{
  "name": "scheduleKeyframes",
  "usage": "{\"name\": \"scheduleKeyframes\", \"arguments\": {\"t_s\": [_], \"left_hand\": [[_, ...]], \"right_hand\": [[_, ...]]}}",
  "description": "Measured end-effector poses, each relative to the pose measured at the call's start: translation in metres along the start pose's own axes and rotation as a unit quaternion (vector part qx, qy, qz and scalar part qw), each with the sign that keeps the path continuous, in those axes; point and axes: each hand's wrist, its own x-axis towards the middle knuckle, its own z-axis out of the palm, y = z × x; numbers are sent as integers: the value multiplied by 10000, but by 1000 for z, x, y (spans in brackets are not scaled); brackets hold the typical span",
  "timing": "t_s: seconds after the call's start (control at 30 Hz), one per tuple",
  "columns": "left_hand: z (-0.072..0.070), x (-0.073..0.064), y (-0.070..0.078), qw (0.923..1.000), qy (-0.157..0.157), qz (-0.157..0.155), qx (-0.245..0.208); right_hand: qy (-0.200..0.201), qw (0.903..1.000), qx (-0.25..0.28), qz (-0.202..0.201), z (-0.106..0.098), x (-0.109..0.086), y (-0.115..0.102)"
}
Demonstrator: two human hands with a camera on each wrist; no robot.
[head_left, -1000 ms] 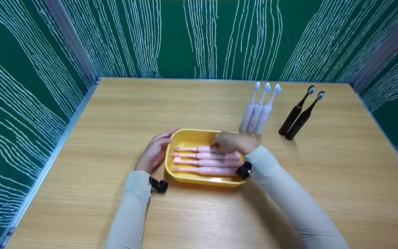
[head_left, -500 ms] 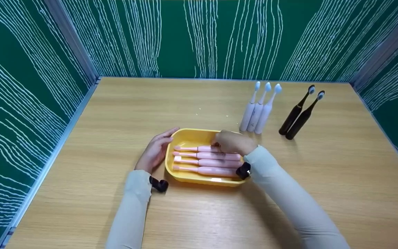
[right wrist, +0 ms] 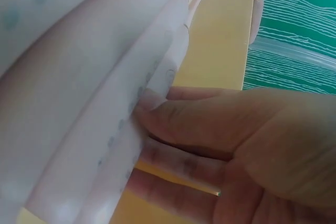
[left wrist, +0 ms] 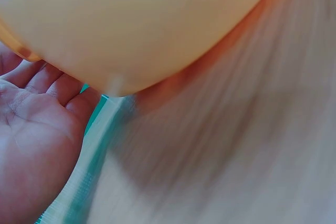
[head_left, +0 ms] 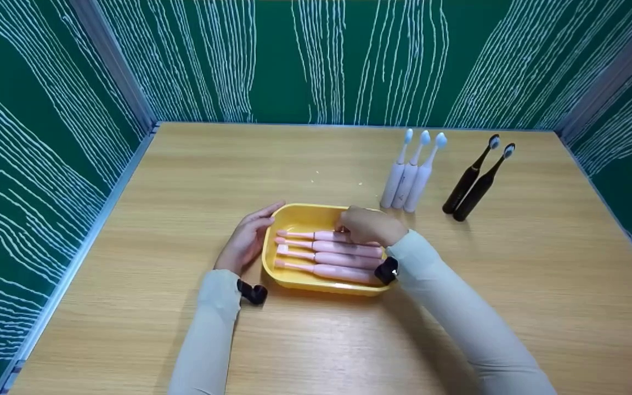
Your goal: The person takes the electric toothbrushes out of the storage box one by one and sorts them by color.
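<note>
Several pink electric toothbrushes [head_left: 343, 258] lie side by side in a yellow plastic bin [head_left: 308, 287], their heads toward its left end. My right hand [head_left: 372, 226] reaches in over the bin's far right side. In the right wrist view its thumb lies on the handle of the farthest toothbrush [right wrist: 123, 153], with fingers on the handle's other side, pinching it. My left hand [head_left: 244, 241] rests against the bin's left outer wall, fingers extended along it and thumb at the rim. In the left wrist view the palm faces the camera, and the bin hides its fingertips.
Three white electric toothbrushes [head_left: 406, 178] stand upright behind the bin to the right. Farther right stand two black ones [head_left: 475, 184]. Small white specks [head_left: 360, 184] dot the wooden table [head_left: 195, 175]. Green panels [head_left: 277, 66] with white lines enclose its back and sides.
The pink toothbrushes have swung slightly, their head ends moving a little toward the bin's far side. Both hands stay nearly in place.
</note>
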Motion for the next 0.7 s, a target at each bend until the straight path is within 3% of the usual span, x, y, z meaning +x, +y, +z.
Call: {"name": "scheduleKeyframes", "arguments": {"t_s": [0.5, 0.7], "left_hand": [[0, 1, 0, 10000, -52, -34, -70], [-1, 1, 0, 9999, -33, -53, -98]], "right_hand": [[-312, 9984, 88, 473, 0, 2, 1], [-278, 9991, 117, 308, -6, 0, 0]]}}
